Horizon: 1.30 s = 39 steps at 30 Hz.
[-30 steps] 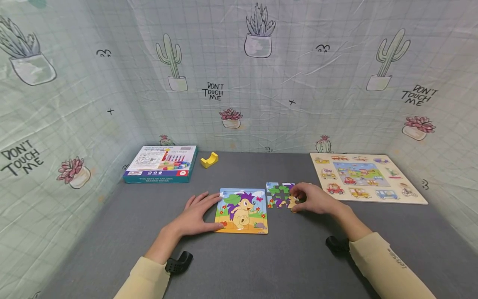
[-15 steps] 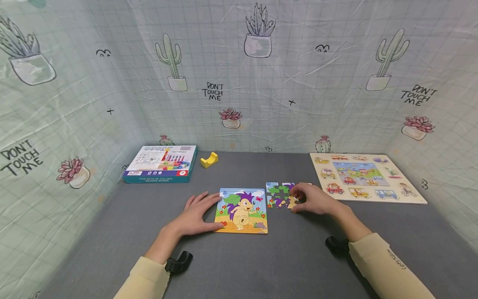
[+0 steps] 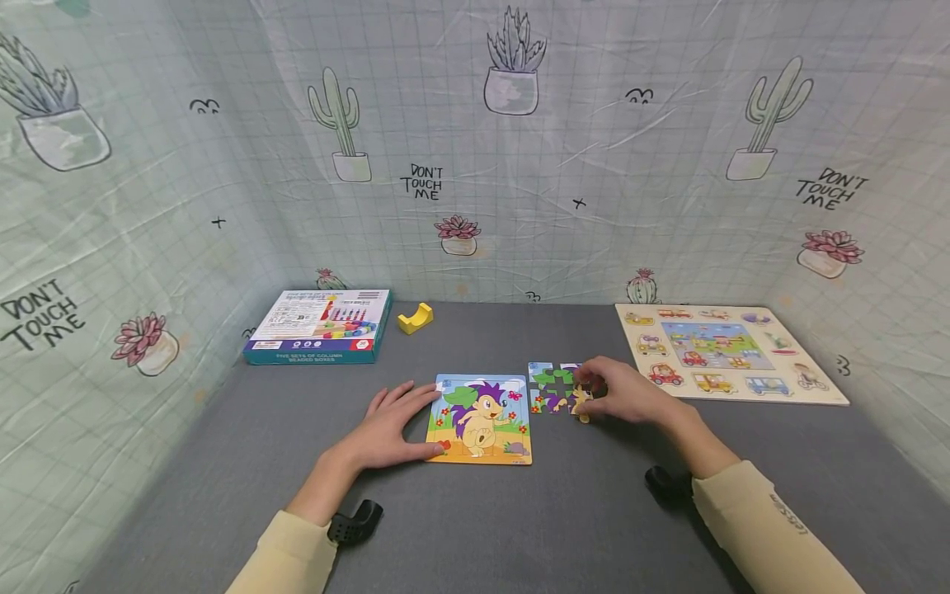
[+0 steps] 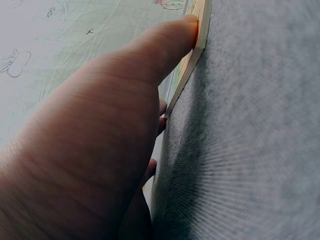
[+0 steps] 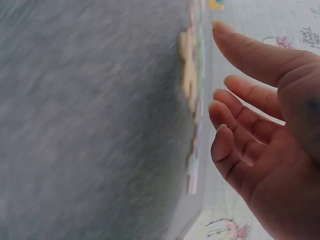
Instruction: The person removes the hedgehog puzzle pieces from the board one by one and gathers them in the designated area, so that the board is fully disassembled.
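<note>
A square hedgehog puzzle board [image 3: 482, 418] lies flat on the table in the head view. My left hand [image 3: 389, 429] rests against its left side, fingers spread at the upper left and thumb on the lower left edge. The left wrist view shows that thumb [image 4: 165, 42] touching the board's edge. Right of the board lies a cluster of loose jigsaw pieces [image 3: 552, 378], partly hidden by my right hand [image 3: 619, 392]. In the right wrist view, the fingers are gently bent, with nothing between them, apart from the pieces [image 5: 189, 75].
A box of column beads [image 3: 319, 326] lies at the back left, beside a yellow curved block [image 3: 416, 318]. At the back right is a large vehicle puzzle board [image 3: 712, 388]. A printed cloth wall [image 3: 519, 247] stands behind the dark table.
The right hand has lifted slightly off the loose pieces, its thumb moving up and uncovering a piece at the cluster's lower right. The left hand and hedgehog board have stayed put.
</note>
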Available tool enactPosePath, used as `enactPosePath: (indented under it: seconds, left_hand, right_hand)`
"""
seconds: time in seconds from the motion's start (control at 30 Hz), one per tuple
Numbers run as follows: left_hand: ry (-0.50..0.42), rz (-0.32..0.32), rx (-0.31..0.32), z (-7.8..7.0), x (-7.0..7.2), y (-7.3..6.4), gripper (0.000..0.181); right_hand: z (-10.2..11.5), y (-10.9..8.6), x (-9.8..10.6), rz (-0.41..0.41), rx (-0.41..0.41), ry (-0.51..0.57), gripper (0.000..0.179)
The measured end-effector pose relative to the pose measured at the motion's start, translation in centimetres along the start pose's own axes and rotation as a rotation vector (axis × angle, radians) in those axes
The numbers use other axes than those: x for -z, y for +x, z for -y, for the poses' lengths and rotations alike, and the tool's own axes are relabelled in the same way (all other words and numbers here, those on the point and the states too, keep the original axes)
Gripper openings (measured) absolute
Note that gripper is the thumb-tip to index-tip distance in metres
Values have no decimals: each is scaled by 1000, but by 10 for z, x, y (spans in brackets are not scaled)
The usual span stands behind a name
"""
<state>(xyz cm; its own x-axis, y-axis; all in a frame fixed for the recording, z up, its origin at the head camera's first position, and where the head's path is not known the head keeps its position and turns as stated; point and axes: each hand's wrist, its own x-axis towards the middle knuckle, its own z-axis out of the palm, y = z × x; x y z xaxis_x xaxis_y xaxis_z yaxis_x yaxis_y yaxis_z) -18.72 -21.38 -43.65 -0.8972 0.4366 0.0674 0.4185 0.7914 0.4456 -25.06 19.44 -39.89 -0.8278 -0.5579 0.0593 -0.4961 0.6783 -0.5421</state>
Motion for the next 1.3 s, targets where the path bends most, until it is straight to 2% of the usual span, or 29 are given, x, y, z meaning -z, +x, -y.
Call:
enactPosePath:
  seconds: [0.2, 0.37, 0.67, 0.9, 1.07, 1.3]
  left_hand:
    - [0, 5, 3, 0, 0, 0, 87]
    - [5, 4, 1, 0, 0, 1, 87]
    - [4, -2, -1, -1, 0, 1, 87]
    - [5, 1, 0, -1, 0, 1, 88]
    - [5, 5, 9, -2, 0, 1, 88]
    - [1, 17, 29, -2, 0, 1, 89]
  right_hand:
    - [13, 5, 0, -31, 41, 24, 56]
    - [29, 10, -4, -34, 78, 98, 55]
    - [52, 25, -17, 8, 107, 171, 55]
    - [62, 35, -27, 51, 179, 208, 56]
    - [68, 41, -32, 81, 175, 191, 56]
    - [71, 48, -42, 101, 200, 92, 51]
